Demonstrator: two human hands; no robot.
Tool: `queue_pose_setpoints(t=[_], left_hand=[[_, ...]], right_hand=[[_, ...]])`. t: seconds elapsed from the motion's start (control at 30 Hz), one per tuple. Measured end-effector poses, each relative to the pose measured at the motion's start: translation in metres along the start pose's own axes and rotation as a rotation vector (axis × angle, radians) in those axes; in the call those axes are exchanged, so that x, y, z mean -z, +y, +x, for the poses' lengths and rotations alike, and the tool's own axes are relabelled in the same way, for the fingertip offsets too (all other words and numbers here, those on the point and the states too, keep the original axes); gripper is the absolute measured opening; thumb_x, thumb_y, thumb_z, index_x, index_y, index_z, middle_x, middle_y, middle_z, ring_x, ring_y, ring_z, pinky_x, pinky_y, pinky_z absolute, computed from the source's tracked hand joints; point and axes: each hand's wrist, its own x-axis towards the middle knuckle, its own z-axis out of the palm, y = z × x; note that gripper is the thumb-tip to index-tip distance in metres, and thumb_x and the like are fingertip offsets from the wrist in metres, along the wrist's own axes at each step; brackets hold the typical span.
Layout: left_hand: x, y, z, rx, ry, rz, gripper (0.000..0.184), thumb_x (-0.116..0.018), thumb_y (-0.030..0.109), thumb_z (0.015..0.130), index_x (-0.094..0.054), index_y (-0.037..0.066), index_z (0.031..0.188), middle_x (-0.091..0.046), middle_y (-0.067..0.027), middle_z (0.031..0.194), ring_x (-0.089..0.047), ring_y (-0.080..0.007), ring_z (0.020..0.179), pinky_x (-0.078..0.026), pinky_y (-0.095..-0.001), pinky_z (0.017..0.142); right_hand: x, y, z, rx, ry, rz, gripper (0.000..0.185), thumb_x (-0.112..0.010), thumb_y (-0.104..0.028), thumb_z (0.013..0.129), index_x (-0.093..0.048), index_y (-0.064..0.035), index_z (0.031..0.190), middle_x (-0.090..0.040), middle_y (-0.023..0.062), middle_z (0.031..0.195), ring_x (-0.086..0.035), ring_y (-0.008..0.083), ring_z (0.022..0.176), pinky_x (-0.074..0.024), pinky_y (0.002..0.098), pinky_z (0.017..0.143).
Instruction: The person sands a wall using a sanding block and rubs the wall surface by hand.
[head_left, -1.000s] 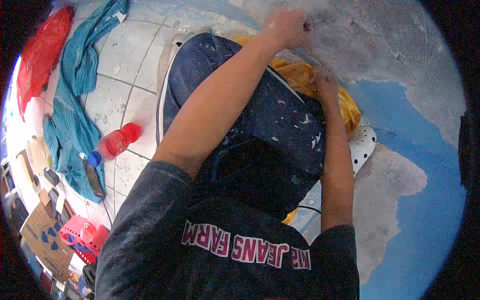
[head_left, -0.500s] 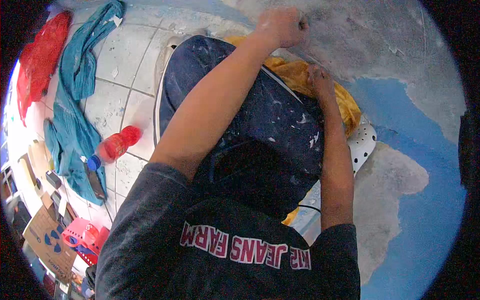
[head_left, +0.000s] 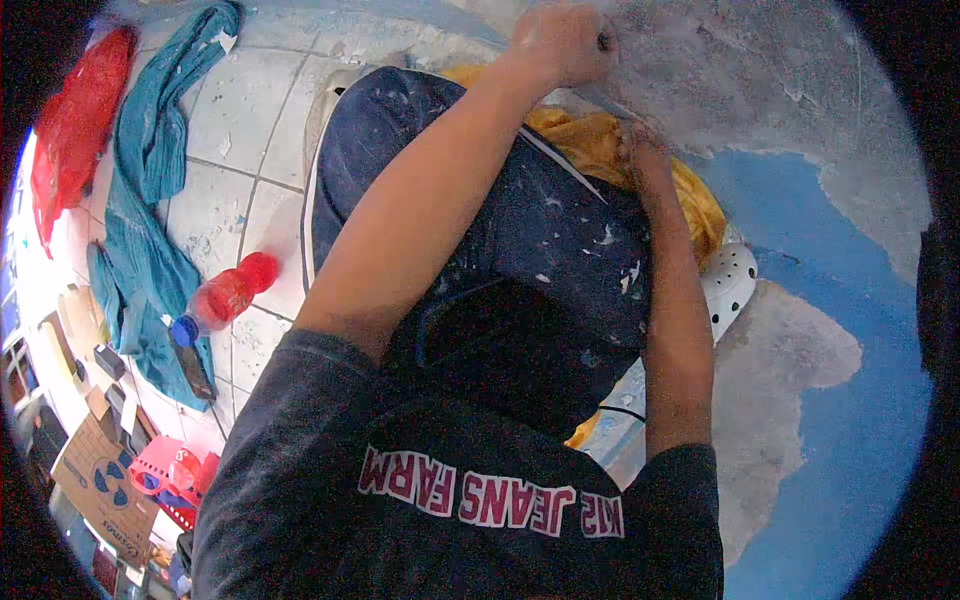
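My left hand [head_left: 562, 45] is closed in a fist close to the bare grey wall surface [head_left: 720, 70]. A small dark spot shows at its edge, but I cannot make out what it grips. Lower and to the right, my right hand [head_left: 645, 152] has its fingers curled, beside a mustard-yellow cloth [head_left: 578, 138]; whatever is in them is hidden. Between my arms are my bent legs in dark blue trousers [head_left: 560, 235], speckled with white flecks. A white clog with holes [head_left: 732, 283] shows past my right forearm.
Blue paint [head_left: 860, 270] borders the grey patches at right. On white floor tiles [head_left: 232, 120] at left lie a teal cloth [head_left: 150, 215], a red cloth [head_left: 80, 120] and a red bottle with a blue cap [head_left: 228, 296]. A cardboard box [head_left: 100, 480] and pink basket [head_left: 170, 468] stand lower left.
My right hand has shifted slightly upward beside the yellow cloth. My left fist stays at nearly the same spot by the wall. The view has moved a little.
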Motion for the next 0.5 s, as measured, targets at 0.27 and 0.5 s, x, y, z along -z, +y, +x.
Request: queue_pose_setpoints(t=[0.27, 0.5], left_hand=[[-0.006, -0.006, -0.001, -0.089, 0.085, -0.146, 0.025, -0.066, 0.028, 0.081, -0.071, 0.006, 0.092, -0.069, -0.0164, 0.089, -0.066, -0.0324, 0.087, -0.052, -0.0421, 0.079], [-0.004, -0.001, -0.002, -0.013, 0.037, -0.064, 0.032, -0.065, 0.032, 0.082, -0.069, 0.003, 0.092, -0.067, -0.0191, 0.092, -0.065, -0.0334, 0.089, -0.052, -0.0431, 0.079]], right_hand=[[0.006, 0.013, 0.023, 0.214, -0.017, -0.307, 0.034, -0.044, -0.034, 0.101, -0.06, -0.0058, 0.11, -0.06, 0.0036, 0.083, -0.055, 0.0164, 0.069, -0.0478, 0.0318, 0.064], [0.016, 0.033, 0.049, 0.961, 0.184, -1.048, 0.038, -0.043, -0.041, 0.1, -0.061, -0.0069, 0.1, -0.059, 0.0013, 0.075, -0.052, 0.015, 0.063, -0.0443, 0.0341, 0.056]])
